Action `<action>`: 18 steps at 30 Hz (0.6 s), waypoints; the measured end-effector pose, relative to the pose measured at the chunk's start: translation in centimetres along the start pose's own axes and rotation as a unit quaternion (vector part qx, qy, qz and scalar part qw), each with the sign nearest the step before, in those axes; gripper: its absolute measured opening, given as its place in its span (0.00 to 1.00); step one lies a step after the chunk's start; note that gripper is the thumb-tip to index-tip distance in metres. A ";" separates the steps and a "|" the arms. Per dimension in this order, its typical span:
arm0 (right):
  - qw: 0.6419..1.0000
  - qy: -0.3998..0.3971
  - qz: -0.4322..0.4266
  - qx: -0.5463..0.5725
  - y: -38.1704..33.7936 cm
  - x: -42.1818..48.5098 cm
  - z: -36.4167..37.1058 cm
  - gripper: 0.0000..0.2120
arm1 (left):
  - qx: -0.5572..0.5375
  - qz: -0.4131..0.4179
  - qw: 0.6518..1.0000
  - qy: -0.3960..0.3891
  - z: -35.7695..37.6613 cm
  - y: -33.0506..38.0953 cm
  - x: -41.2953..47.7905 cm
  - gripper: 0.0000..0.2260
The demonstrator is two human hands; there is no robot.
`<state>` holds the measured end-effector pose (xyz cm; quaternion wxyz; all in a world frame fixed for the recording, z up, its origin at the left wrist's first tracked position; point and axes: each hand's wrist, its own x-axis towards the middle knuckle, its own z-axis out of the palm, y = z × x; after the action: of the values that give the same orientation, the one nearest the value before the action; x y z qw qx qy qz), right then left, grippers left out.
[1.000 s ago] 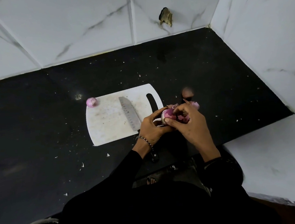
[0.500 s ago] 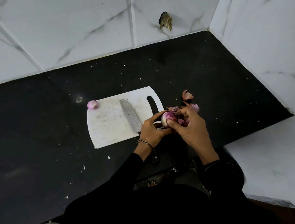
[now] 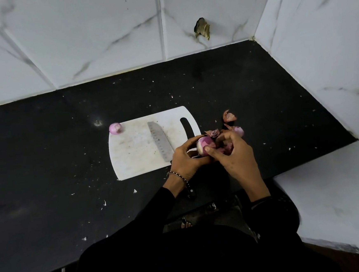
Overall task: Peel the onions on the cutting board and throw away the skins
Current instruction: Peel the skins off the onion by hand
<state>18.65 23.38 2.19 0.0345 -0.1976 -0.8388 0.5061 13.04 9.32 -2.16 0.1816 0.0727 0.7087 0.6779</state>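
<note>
onion in hand (image 3: 205, 146) held just off the right edge of the cutting board (image 3: 137, 156), above the dark table (image 3: 48, 167), not over the board. judged reason: skins drop beside the board and stay in one heap for binning.

left hand (image 3: 184, 160) cups the onion from below and behind, fingers wrapped and clamped on it; reads as the steadying grip. right hand (image 3: 235, 153) comes in from the right, thumb (image 3: 207, 149) pressed on the pale bared patch, other fingers curled around the far side on loose purple skin. fingers of both hands are closed on the onion, none spread free. looks like thumb-push peeling, partway: white flesh shows, purple skin remains on top.

loose skins (image 3: 228, 117) lie on the table right of the board, with a small pink piece (image 3: 238, 130) just behind the right hand; cannot tell if it is an onion or a skin.

second onion (image 3: 115, 128) sits at the board's far left corner, well apart from the hands, seemingly parked clear of the work.

knife (image 3: 160, 140) lies flat on the board, blade pointing away, untouched, handle end hidden under the left wrist.

skins not yet thrown away; no bin in view.
</note>
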 end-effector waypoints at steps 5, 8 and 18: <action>1.000 -0.007 -0.005 -0.003 0.0 -0.6 0.0 0.14 | 0.013 0.007 1.000 -0.007 0.0 -0.3 -0.2 0.27; 1.000 0.003 -0.011 -0.007 0.1 -0.9 -0.1 0.10 | 0.053 0.011 0.998 -0.023 -0.1 -0.4 -0.3 0.29; 0.997 0.031 0.021 0.074 0.0 -1.7 0.1 0.05 | 0.153 0.024 0.988 0.011 -0.2 0.3 -1.0 0.28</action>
<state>20.14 22.71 2.39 0.0649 -0.2275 -0.7935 0.5608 13.84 8.76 -1.71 0.1439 0.1092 0.8043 0.5661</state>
